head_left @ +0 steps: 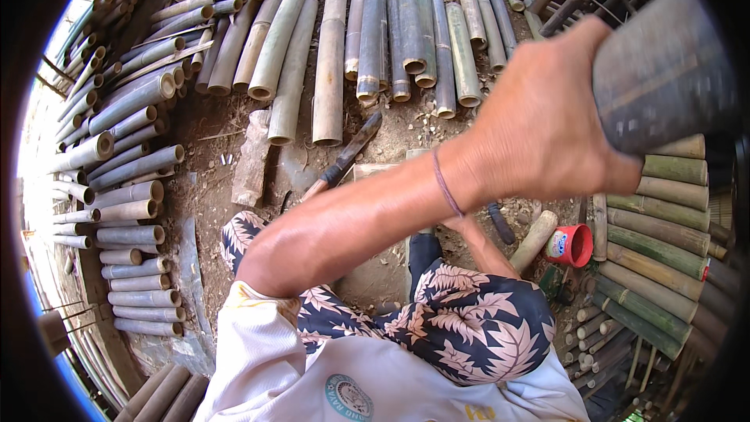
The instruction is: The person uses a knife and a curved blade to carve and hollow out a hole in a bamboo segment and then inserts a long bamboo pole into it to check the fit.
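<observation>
My left arm reaches across to the upper right, a thin cord around its wrist. My left hand (547, 113) is closed on a thick, dark bamboo tube (664, 70), which is slightly smeared and tilted. Behind my left wrist, only the back part of my right hand (466, 227) shows, low near my knee. Its fingers are hidden. A dark tool handle (501, 223) lies just right of it. On the ground beyond my left forearm is a machete (351, 151) with a dark, worn blade.
Long bamboo poles (332, 55) lie side by side ahead. Cut bamboo pieces are stacked at left (144, 281) and right (656, 242). A red tub (576, 246) stands beside a short pale bamboo length (535, 241). A rough wooden block (251, 160) lies on the dirt.
</observation>
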Demonstrator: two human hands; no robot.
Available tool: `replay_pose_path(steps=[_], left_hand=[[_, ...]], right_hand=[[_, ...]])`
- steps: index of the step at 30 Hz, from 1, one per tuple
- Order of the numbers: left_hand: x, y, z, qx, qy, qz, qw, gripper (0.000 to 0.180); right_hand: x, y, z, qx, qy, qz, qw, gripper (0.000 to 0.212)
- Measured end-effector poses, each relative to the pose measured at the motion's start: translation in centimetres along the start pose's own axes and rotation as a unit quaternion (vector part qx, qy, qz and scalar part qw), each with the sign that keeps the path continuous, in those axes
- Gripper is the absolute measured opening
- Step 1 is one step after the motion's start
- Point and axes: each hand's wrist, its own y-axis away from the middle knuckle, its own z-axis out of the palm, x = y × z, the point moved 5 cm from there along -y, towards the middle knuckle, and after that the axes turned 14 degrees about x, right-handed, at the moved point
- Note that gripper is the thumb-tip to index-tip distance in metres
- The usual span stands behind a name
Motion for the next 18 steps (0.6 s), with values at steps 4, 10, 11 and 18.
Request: replay_pose_path(steps=[4, 10, 11, 18], left_hand=[[0.9, 2.3, 0.3, -0.027, -0.009, 0.014, 1.0, 0.062], [0.4, 4.6, 1.8, -0.013, 0.045, 0.037, 0.998, 0.066], [0.9, 4.7, 1.5, -0.004, 0.049, 0.046, 0.998, 0.067], [-2.6, 7.9, 0.9, -0.055, 0.012, 0.003, 0.998, 0.082]], right_hand=[[-2.7, 1.5, -4.9, 0.037, 0.06, 0.018, 0.997, 0.077], [-12.7, 13.8, -25.8, 0.236, 0.283, 0.1, 0.924, 0.076], [-14.5, 16.2, -28.8, 0.268, 0.32, 0.116, 0.901, 0.076], [-16.8, 30.1, -38.7, 0.382, 0.455, 0.244, 0.766, 0.075]])
